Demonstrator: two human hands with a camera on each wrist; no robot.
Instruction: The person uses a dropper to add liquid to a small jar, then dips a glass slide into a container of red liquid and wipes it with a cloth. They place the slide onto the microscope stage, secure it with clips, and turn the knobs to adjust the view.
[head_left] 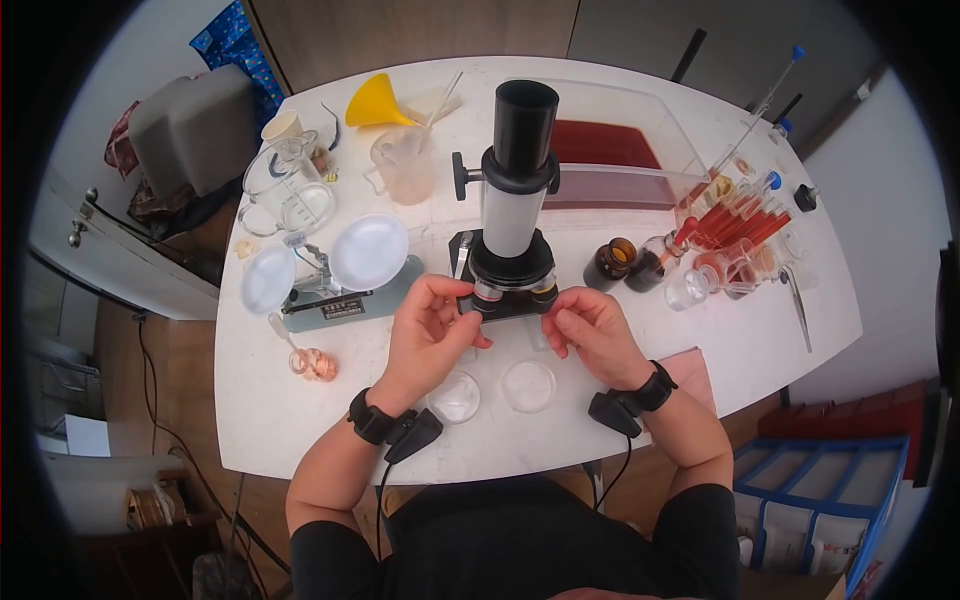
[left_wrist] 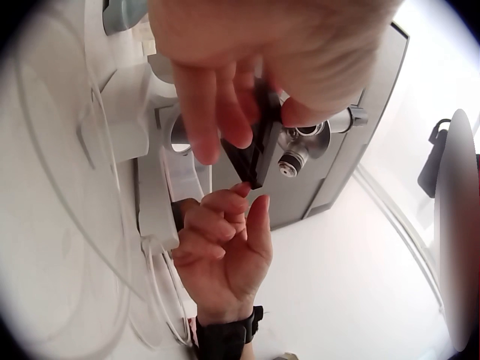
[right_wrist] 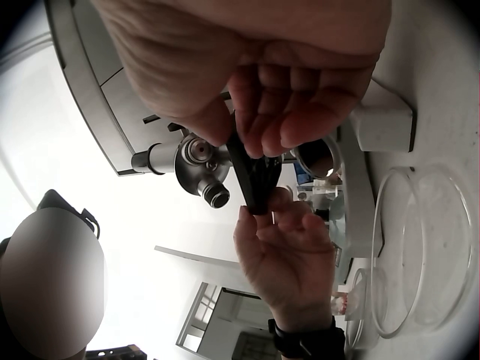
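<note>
A microscope (head_left: 508,218) with a white tube and black eyepiece stands upright before me on the white table. My left hand (head_left: 435,330) pinches the left edge of its flat black stage (left_wrist: 257,154) between thumb and fingers. On the stage's opposite edge, my right hand (head_left: 600,335) has its thumb above and its curled fingers below. Silver objectives (right_wrist: 216,195) hang over the stage, and a round mirror (right_wrist: 319,156) sits beneath it. Two clear petri dishes, one left (head_left: 455,398) and one right (head_left: 528,387), lie just in front of the microscope base.
Left of the microscope stand a two-pan balance (head_left: 340,308), a small jar of orange-pink pieces (head_left: 318,366), a glass beaker (head_left: 300,205) and a yellow funnel (head_left: 374,103). Rightward are brown bottles (head_left: 608,265), red-filled test tubes (head_left: 735,222), tweezers (head_left: 797,310) and a clear bin (head_left: 655,185).
</note>
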